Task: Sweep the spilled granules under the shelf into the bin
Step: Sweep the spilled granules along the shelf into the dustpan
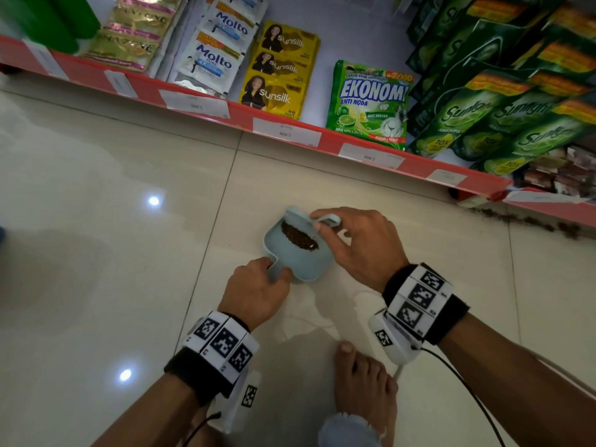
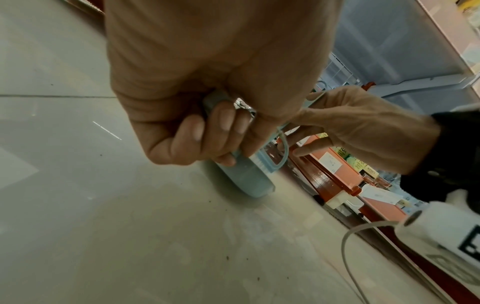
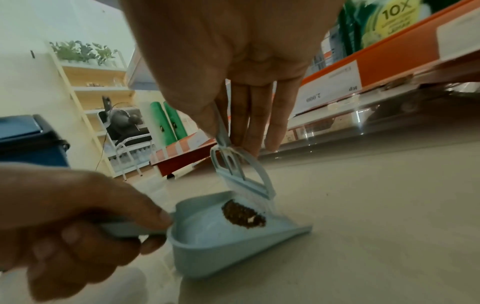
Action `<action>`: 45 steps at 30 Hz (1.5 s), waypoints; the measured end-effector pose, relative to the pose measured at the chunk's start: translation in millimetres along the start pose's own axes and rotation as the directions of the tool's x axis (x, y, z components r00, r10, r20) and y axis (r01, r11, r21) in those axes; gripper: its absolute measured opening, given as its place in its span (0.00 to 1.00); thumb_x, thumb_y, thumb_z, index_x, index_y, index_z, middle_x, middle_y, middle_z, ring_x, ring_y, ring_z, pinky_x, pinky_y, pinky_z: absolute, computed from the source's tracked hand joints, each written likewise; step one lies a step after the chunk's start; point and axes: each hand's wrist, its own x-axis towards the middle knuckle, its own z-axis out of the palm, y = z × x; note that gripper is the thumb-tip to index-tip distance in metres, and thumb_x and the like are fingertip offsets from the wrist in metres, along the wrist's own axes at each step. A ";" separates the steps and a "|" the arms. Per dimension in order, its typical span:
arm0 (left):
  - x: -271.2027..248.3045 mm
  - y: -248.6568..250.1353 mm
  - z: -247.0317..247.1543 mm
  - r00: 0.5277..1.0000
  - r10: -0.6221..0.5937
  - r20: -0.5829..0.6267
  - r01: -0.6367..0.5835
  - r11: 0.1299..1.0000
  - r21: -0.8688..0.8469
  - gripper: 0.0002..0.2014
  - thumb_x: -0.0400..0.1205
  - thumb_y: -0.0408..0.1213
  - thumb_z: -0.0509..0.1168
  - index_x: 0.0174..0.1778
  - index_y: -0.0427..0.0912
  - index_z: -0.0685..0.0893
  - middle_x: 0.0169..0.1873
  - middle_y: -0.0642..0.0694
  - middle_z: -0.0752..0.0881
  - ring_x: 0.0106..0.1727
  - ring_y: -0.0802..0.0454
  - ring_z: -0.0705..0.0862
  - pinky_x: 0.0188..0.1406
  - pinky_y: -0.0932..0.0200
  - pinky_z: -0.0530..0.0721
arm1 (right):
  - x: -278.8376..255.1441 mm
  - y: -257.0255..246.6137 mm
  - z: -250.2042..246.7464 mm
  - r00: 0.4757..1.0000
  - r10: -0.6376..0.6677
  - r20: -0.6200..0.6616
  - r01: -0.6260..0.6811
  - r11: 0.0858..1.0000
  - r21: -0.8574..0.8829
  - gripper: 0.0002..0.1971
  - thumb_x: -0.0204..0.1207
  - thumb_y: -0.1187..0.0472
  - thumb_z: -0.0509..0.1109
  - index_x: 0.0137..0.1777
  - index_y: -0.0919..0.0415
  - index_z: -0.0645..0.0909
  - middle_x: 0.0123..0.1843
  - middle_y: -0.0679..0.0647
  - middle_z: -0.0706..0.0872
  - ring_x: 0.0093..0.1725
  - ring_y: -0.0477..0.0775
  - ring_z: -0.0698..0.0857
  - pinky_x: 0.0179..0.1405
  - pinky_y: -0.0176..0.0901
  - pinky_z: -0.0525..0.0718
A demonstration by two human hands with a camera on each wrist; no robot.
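Observation:
A light blue dustpan [image 1: 303,262] sits on the tiled floor, its mouth toward the shelf. A dark pile of granules [image 1: 298,236] lies inside it near the lip. My left hand [image 1: 274,274] grips the dustpan's handle [image 2: 215,102]. My right hand [image 1: 324,221] pinches the thin handle of a small blue brush [image 1: 298,217], whose bristles stand at the pan's lip against the pile [image 3: 244,216]. More spilled granules [image 1: 532,221] lie in a dark line under the red shelf edge at the right. A blue bin [image 3: 28,142] stands off to the left in the right wrist view.
The red-edged bottom shelf [image 1: 283,133] runs diagonally across the top, stocked with sachets and green pouches [image 1: 367,104]. My bare foot [image 1: 364,385] is planted just behind the hands. Wrist-camera cables [image 1: 467,391] trail at the right. Glossy floor tiles [image 1: 96,204] stretch to the left.

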 end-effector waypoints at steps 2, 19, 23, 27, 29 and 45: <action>0.4 -1.1 0.7 1.000 0.005 -0.002 -0.005 1.000 -0.006 0.17 0.84 0.51 0.62 0.31 0.50 0.72 0.28 0.52 0.79 0.35 0.48 0.80 0.35 0.59 0.73 | 7.2 4.3 -5.0 0.999 0.023 -0.042 -0.026 0.998 -0.054 0.12 0.83 0.49 0.64 0.61 0.43 0.85 0.53 0.43 0.91 0.44 0.52 0.89 0.39 0.49 0.87; -4.8 -10.5 -2.1 0.991 0.066 -0.119 -0.072 0.996 -0.054 0.19 0.82 0.49 0.65 0.26 0.50 0.71 0.21 0.55 0.77 0.24 0.58 0.75 0.24 0.64 0.67 | 15.5 17.4 -16.4 0.996 0.033 -0.085 -0.043 0.992 -0.122 0.12 0.84 0.49 0.64 0.59 0.45 0.87 0.46 0.46 0.93 0.31 0.46 0.81 0.31 0.33 0.73; -15.4 -20.2 -7.4 0.987 0.066 -0.147 -0.079 0.993 -0.087 0.20 0.81 0.49 0.66 0.25 0.48 0.70 0.20 0.53 0.76 0.24 0.56 0.74 0.25 0.62 0.68 | 46.5 39.6 -20.6 0.985 0.160 -0.070 -0.171 0.965 -0.196 0.13 0.82 0.50 0.65 0.63 0.44 0.86 0.48 0.50 0.93 0.43 0.59 0.88 0.41 0.48 0.84; -26.7 -31.3 -14.6 0.985 0.017 -0.172 -0.037 0.993 -0.109 0.21 0.80 0.49 0.66 0.24 0.44 0.70 0.20 0.51 0.76 0.25 0.53 0.74 0.27 0.60 0.71 | 67.5 35.7 -1.1 0.990 0.068 0.120 -0.034 0.964 -0.264 0.16 0.84 0.55 0.64 0.68 0.44 0.84 0.63 0.49 0.90 0.57 0.59 0.87 0.52 0.52 0.85; -31.3 -37.7 -18.8 0.982 -0.003 -0.189 -0.021 0.992 -0.126 0.22 0.80 0.48 0.67 0.24 0.43 0.70 0.19 0.50 0.76 0.25 0.52 0.74 0.28 0.58 0.72 | 69.0 27.7 6.7 0.981 -0.038 0.192 0.086 0.965 -0.248 0.16 0.83 0.58 0.65 0.67 0.45 0.85 0.64 0.48 0.89 0.61 0.58 0.86 0.53 0.52 0.84; -33.6 -49.8 -24.1 0.972 -0.017 -0.234 -0.026 0.983 -0.180 0.22 0.79 0.46 0.68 0.24 0.44 0.67 0.16 0.53 0.71 0.22 0.56 0.68 0.25 0.60 0.68 | 38.9 65.2 -31.3 0.960 -0.253 0.123 0.257 0.966 -0.017 0.12 0.80 0.61 0.73 0.63 0.53 0.89 0.62 0.50 0.90 0.61 0.54 0.89 0.56 0.57 0.88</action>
